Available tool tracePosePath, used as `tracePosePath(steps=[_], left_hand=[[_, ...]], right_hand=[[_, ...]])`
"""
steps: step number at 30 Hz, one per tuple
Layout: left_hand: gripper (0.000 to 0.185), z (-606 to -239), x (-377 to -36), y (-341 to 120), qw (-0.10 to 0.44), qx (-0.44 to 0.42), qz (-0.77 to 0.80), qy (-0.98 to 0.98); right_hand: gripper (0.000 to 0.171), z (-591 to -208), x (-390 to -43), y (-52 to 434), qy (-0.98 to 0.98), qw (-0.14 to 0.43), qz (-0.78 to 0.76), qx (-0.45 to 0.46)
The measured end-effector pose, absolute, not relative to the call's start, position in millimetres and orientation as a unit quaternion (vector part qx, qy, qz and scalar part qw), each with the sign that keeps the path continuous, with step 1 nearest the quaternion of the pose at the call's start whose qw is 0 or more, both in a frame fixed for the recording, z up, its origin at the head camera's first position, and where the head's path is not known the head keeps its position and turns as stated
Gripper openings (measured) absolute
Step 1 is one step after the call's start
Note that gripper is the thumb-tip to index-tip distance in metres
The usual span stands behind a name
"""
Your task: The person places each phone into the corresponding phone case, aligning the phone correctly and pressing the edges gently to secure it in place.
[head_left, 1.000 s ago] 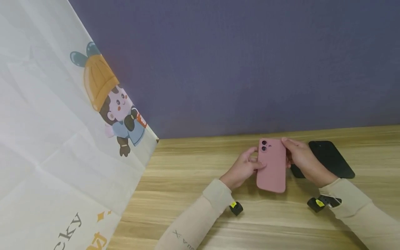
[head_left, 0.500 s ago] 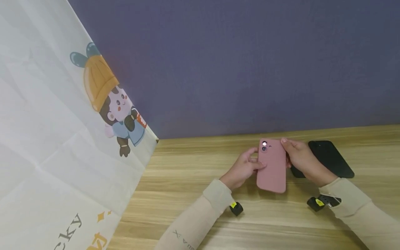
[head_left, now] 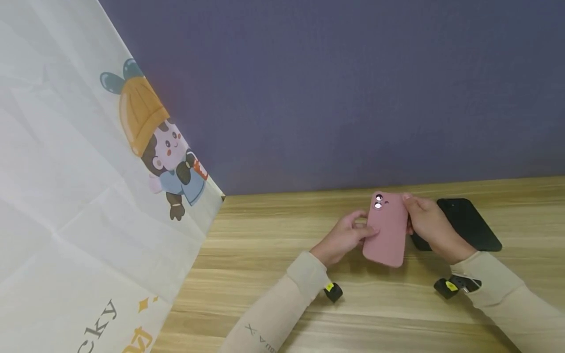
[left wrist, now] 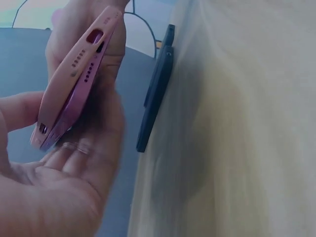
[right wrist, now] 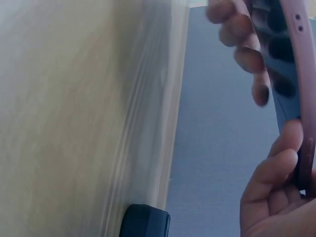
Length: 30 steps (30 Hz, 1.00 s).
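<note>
My left hand (head_left: 342, 238) and right hand (head_left: 430, 220) hold a phone in a pink case (head_left: 386, 233) above the table, its back and camera lenses facing up. The left thumb lies on the case's back, with fingers beneath the phone. At the upper right corner, the right thumb and fingers pinch the edge. In the left wrist view, the purplish-pink phone (left wrist: 74, 106) stands partly apart from the case (left wrist: 64, 81) along the bottom end. The right wrist view shows the phone's glossy dark screen (right wrist: 279, 49), reflecting fingertips.
A flat black phone-shaped thing (head_left: 470, 225) lies on the wooden table (head_left: 265, 230), behind the right hand and wrist. A blue-grey wall (head_left: 335, 98) rises at the back. To the left hangs a white printed sheet (head_left: 66, 196).
The pink-cased phone has tilted slightly clockwise, its upper end shifting a little right and away. Both hands keep their hold, the right moving slightly with it.
</note>
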<state>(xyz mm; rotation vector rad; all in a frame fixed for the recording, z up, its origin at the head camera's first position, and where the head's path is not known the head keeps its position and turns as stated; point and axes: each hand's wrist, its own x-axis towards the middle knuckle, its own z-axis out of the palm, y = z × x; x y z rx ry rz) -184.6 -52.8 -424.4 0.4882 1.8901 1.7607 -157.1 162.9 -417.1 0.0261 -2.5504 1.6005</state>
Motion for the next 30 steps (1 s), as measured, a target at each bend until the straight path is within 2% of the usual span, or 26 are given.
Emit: tracePosePath(steps=[6, 17, 30], left_hand=[[0.009, -422, -188, -61, 0.280, 0.200, 0.608, 0.716], [0.032, -418, -191, -68, 0.286, 0.223, 0.518, 0.774], [0.037, -421, -192, -66, 0.153, 0.140, 0.544, 0.813]], right_hand=[[0.067, -417, -158, 168, -0.837, 0.099, 0.538, -0.029], [0.065, -419, -157, 171, -0.817, 0.137, 0.556, -0.071], [0.056, -426, -160, 170, -0.785, 0.106, 0.611, 0.020]])
